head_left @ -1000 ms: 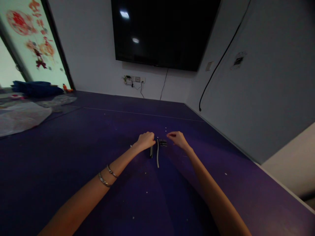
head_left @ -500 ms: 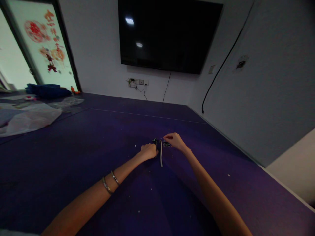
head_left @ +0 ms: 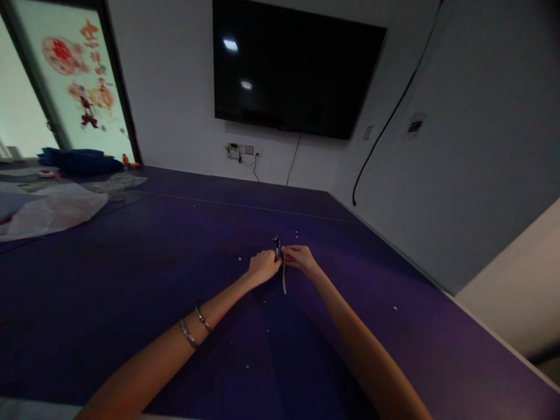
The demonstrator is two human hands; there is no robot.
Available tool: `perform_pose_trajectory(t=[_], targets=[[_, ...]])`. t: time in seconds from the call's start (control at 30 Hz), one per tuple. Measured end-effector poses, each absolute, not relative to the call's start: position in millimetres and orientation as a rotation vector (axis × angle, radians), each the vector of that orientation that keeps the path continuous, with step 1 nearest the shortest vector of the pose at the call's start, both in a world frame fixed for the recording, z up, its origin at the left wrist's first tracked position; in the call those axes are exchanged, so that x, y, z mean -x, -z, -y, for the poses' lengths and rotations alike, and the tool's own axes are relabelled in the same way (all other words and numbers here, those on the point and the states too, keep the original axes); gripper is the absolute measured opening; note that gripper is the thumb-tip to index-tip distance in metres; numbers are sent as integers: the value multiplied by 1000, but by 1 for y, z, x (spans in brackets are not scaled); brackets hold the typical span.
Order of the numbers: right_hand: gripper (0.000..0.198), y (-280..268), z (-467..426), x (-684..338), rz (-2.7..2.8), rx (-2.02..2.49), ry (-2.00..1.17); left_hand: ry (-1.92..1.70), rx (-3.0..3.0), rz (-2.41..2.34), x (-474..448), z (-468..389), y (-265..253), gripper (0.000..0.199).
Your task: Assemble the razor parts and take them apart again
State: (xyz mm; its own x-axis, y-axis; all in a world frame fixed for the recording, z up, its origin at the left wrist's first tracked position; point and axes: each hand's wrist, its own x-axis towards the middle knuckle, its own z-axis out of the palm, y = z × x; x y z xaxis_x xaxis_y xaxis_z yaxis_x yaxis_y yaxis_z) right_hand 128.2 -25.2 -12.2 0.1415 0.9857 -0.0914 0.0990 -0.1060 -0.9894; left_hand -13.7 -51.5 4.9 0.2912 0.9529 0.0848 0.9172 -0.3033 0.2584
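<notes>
My left hand [head_left: 263, 266] is closed around a small dark tool [head_left: 277, 245] with a T-shaped head, which stands up above the fist. Most of its lower part is covered by my fingers. Close beside it on the right, the fingertips of my right hand [head_left: 298, 257] are pinched together near the tool's shaft. What they hold, if anything, is too small to make out. A thin pale strip [head_left: 284, 279] hangs or lies just below my right fingertips, its upper end close to them.
Beneath my hands spreads a dark purple surface [head_left: 196, 245] with several tiny white scraps. Crumpled clear plastic [head_left: 61, 207] and a blue cloth bundle [head_left: 81, 161] lie at the far left. A television [head_left: 297, 70] hangs on the wall; a black cable [head_left: 385, 128] dangles at right.
My right hand has moved left to the dark tool. The small dark rectangular piece beneath it no longer shows. The tool's head now stands higher above my left fist.
</notes>
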Motion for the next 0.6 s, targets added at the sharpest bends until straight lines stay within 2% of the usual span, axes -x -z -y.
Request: perform_pose_trajectory(t=[0.23,0.37,0.5,0.6], targets=[[10,10,32,-123,1066,1332,-1252,-376,-2428,-1732,8,53,-4,34],[14,10,31,-131,1051,1349,-1209,-408,-2442,-1700,-4,55,-5,34],[13,6,34,-156,1064,1404,-1139,-455,-2463,-1648,-16,59,-7,43],[14,4,39,-194,1064,1497,-1043,-371,-2506,-1614,-18,59,-4,45]])
